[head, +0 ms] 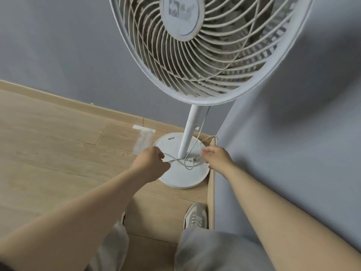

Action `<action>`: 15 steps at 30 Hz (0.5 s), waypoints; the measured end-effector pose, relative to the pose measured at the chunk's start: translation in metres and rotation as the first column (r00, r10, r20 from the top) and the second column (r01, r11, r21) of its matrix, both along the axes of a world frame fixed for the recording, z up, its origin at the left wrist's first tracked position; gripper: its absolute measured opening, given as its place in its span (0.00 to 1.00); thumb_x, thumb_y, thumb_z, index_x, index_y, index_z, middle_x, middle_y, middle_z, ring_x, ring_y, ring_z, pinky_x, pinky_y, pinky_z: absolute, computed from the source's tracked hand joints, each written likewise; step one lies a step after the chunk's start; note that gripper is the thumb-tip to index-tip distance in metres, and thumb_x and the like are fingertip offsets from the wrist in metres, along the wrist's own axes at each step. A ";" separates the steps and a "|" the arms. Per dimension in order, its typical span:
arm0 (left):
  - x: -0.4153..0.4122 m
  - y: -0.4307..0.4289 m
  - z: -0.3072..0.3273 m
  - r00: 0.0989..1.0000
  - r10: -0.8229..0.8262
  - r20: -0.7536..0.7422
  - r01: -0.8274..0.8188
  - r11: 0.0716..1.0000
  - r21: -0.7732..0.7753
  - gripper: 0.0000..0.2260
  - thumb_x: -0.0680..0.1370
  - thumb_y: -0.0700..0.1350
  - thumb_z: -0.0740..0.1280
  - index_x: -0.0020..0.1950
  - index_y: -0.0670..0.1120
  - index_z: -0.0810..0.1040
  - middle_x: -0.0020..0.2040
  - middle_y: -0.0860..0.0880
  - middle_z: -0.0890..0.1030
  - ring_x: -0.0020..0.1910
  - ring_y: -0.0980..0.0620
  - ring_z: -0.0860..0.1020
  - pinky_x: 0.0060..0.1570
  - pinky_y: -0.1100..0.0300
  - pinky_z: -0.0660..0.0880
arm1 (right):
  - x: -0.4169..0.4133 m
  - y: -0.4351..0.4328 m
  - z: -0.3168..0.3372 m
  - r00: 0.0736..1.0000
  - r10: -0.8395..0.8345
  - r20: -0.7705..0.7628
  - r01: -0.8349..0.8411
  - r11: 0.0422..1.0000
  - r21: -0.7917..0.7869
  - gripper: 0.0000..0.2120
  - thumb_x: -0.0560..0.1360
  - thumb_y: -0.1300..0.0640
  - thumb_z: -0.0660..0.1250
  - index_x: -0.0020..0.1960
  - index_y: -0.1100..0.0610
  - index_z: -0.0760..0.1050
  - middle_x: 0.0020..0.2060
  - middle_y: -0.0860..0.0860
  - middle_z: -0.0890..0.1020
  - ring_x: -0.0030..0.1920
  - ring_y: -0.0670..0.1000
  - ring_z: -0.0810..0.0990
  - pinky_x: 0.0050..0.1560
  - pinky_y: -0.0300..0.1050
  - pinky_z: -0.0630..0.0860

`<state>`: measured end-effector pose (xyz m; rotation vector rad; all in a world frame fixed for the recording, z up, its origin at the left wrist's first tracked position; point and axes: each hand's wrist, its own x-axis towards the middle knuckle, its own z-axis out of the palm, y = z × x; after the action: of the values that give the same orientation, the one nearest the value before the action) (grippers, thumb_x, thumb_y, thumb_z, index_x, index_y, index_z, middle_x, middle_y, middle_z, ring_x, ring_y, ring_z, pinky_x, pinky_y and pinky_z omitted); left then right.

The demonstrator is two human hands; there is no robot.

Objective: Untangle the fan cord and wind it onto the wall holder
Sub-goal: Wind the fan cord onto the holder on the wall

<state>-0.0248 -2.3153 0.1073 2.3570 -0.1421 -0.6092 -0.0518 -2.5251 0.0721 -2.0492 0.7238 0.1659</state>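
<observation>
Fingers first: the left hand (pixel 151 163) has its fingers curled in, pinched on the cord (pixel 176 160) right at the left edge of the fan base (pixel 181 178). The right hand (pixel 216 157) is bunched up too, fingertips drawn together over the right side of the base, and it looks closed on a strand of the cord there, though the exact pinch is too blurred to be sure of.

Between the two hands the cord runs across the top of the base, loose and looping, crossing itself in front of the pole (pixel 188 132). The plug (pixel 190 159) lies on the base in that tangle, just in front of the foot of the pole. One strand climbs beside the pole toward the fan head (pixel 211 47); another loop arcs off the right rim of the base toward the wall corner.

Out from the hands, both bare forearms stretch down to the base. The base sits on the wooden floor (pixel 58 143), tucked into the corner of the grey wall (pixel 293 143). Near side of the base, a shoe (pixel 196 216) is planted on the floor, grey trousers (pixel 214 251) below it in the frame. A white strip (pixel 144 129) lies on the floor left of the base, by the skirting.
</observation>
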 end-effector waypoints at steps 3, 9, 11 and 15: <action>-0.002 0.002 -0.015 0.999 -0.033 -0.020 0.034 0.998 0.045 0.17 0.72 0.44 0.67 0.60 0.43 0.76 0.51 0.47 0.81 0.45 0.47 0.79 0.44 0.57 0.76 | 0.018 -0.008 -0.002 0.999 -0.045 0.012 0.044 0.996 0.075 0.20 0.76 0.55 0.66 0.67 0.57 0.73 0.62 0.54 0.78 0.55 0.51 0.77 0.61 0.50 0.76; 0.006 0.004 -0.019 1.000 -0.017 0.023 0.016 0.999 0.034 0.16 0.73 0.46 0.68 0.60 0.44 0.77 0.49 0.52 0.78 0.46 0.51 0.75 0.39 0.62 0.69 | 0.054 -0.003 -0.006 0.991 -0.075 0.107 0.047 0.968 0.248 0.22 0.78 0.57 0.65 0.70 0.56 0.66 0.64 0.49 0.73 0.63 0.49 0.72 0.67 0.51 0.69; 0.007 0.004 -0.020 0.999 -0.013 0.031 0.011 0.999 0.051 0.16 0.73 0.46 0.68 0.59 0.44 0.77 0.47 0.52 0.78 0.46 0.50 0.75 0.40 0.62 0.69 | 0.057 0.000 -0.009 0.996 -0.039 0.086 0.012 0.954 0.299 0.17 0.77 0.55 0.66 0.64 0.54 0.71 0.59 0.48 0.76 0.60 0.49 0.74 0.63 0.50 0.71; 0.004 0.002 -0.016 1.000 -0.014 0.021 0.013 0.999 0.052 0.16 0.74 0.45 0.67 0.61 0.43 0.77 0.51 0.50 0.79 0.47 0.50 0.75 0.44 0.61 0.70 | 0.049 0.007 -0.009 0.997 0.015 0.076 -0.050 0.867 0.495 0.06 0.78 0.55 0.65 0.48 0.57 0.74 0.44 0.53 0.80 0.50 0.53 0.78 0.59 0.51 0.76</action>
<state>-0.0204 -2.3137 0.0908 2.4153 -0.1541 -0.6010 -0.0030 -2.5177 0.0627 -1.5625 0.5339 0.2698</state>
